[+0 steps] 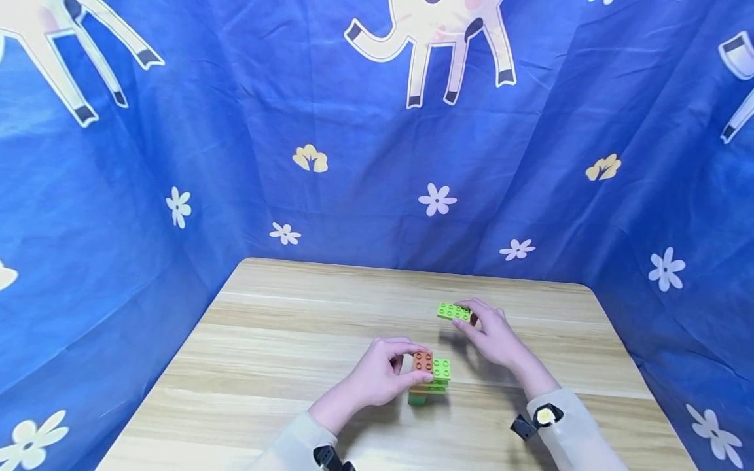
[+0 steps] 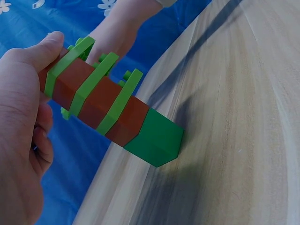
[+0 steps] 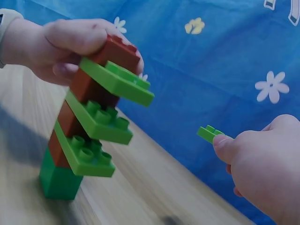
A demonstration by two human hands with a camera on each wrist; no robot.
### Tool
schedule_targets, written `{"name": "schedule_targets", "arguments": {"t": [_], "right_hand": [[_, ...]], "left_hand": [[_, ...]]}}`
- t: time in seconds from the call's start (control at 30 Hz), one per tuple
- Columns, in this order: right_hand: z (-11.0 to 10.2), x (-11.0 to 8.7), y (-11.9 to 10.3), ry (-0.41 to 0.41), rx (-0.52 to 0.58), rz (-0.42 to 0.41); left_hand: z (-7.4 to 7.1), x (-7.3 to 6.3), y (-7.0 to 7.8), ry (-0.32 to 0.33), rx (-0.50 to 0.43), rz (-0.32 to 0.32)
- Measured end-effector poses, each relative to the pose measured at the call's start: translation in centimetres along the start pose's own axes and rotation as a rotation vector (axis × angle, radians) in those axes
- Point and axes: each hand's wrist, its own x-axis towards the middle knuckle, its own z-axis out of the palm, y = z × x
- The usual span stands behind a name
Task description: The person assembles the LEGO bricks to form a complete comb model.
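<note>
A tower of toy building bricks [image 3: 63,152] stands on the table, with a dark green brick [image 2: 157,138] at its base. Above that, brown bricks alternate with flat light green plates that jut out to one side. My left hand [image 1: 383,373] grips the brown brick [image 1: 423,361] at the top between thumb and fingers. Farther back and to the right, my right hand [image 1: 491,333] pinches a loose light green plate [image 1: 453,311] by its right end, studs up. In the right wrist view most of that plate is hidden behind the thumb.
The wooden table [image 1: 283,314] has a pale striped grain and rounded far corners. Around its back and sides hangs a blue cloth [image 1: 353,216] printed with flowers and animals. Both wrists wear dark straps, one with a round piece [image 1: 546,415] on the right.
</note>
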Motion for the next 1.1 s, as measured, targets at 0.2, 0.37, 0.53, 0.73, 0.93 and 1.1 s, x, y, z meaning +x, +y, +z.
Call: {"name": "schedule_targets", "arguments": {"t": [0.2, 0.37, 0.53, 0.73, 0.93, 1.1], "right_hand": [[-0.7, -0.3, -1.4, 0.016, -0.007, -0.034], [-1.3, -0.5, -2.7, 0.03, -0.018, -0.066], [-2.0, -0.6, -3.8, 0.043, -0.017, -0.1], [-2.4, -0.8, -4.5, 0.043, -0.032, -0.125], [-2.6, -1.1, -5.2, 0.027, -0.049, -0.133], [-2.8, -1.4, -5.7, 0.035, -0.047, -0.147]], "left_hand": [[0.0, 0.1, -0.1, 0.002, 0.001, 0.0], [0.0, 0.1, 0.0, 0.001, 0.007, -0.006], [0.0, 0.1, 0.0, 0.001, 0.004, -0.004], [-0.1, 0.2, -0.2, 0.007, -0.008, 0.007], [-0.1, 0.3, -0.3, 0.004, -0.01, 0.003], [-0.2, 0.3, -0.2, 0.001, -0.013, -0.001]]}}
